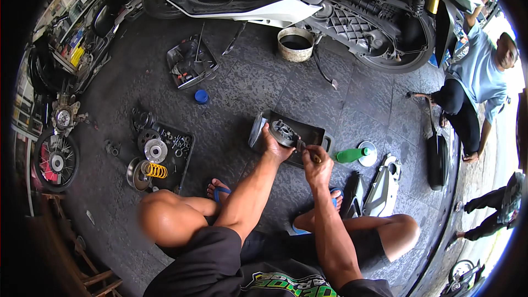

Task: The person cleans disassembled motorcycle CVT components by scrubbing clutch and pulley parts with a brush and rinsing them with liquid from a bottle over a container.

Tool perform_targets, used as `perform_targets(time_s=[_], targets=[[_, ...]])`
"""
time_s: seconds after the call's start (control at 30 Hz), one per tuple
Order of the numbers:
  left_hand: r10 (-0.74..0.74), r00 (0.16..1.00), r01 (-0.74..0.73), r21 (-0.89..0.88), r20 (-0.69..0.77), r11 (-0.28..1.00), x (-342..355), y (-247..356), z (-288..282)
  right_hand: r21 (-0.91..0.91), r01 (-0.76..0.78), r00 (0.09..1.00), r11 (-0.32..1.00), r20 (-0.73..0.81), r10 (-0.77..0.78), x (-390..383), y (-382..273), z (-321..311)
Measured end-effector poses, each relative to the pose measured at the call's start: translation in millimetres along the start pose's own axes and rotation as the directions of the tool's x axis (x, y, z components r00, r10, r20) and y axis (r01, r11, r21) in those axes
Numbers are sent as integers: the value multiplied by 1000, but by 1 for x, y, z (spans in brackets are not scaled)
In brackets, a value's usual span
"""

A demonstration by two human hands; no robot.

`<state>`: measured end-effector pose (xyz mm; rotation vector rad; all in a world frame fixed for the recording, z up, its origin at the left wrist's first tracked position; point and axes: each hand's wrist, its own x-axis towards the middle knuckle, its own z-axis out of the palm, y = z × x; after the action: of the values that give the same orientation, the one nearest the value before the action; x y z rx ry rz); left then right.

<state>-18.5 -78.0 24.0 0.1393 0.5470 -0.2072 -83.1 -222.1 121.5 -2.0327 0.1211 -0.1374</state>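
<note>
- Left hand (274, 146) holds a round metal part (282, 132) from its near left side, fingers and thumb closed on the rim.
- Right hand (317, 166) is curled narrow around a small tool with a brownish handle (315, 157), its working end close to the part's near right edge; whether they touch, I cannot tell.
- That part lies just beyond the left hand and to the far left of the right hand, above a dark rectangular pan (309, 131).
- Right of the pan are a green bottle (350, 156) and a shiny disc (370, 159); nearer, a pale metal cover (383, 187) rests on the floor.
- Well to the left, a yellow spring (157, 171) sits among metal parts.
- Far off stands a white scooter (278, 15), a whitish bucket (296, 54) just beside it.
</note>
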Motion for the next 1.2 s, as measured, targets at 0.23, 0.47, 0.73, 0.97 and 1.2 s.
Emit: perform_targets(time_s=[0.23, 0.47, 0.73, 0.97, 1.2], targets=[[209, 976, -191, 209, -67, 959, 9, -3, -10, 132, -75, 997, 988, 43, 70, 4, -1, 10], [100, 978, -24, 374, -185, 927, -8, 27, -5, 5, -189, 980, 982, 62, 188, 23, 47, 14], [-57, 996, 34, 304, 66, 952, -14, 50, -16, -241, -175, 949, 955, 216, 228, 21, 52, 18], [-117, 992, 96, 355, 39, 930, -21, 42, 3, 348, -261, 883, 900, 464, 76, 39, -6, -11], [-222, 969, 167, 375, 108, 912, -29, 49, 2, 89, -35, 836, 995, 549, -20, 42, -18, -23]])
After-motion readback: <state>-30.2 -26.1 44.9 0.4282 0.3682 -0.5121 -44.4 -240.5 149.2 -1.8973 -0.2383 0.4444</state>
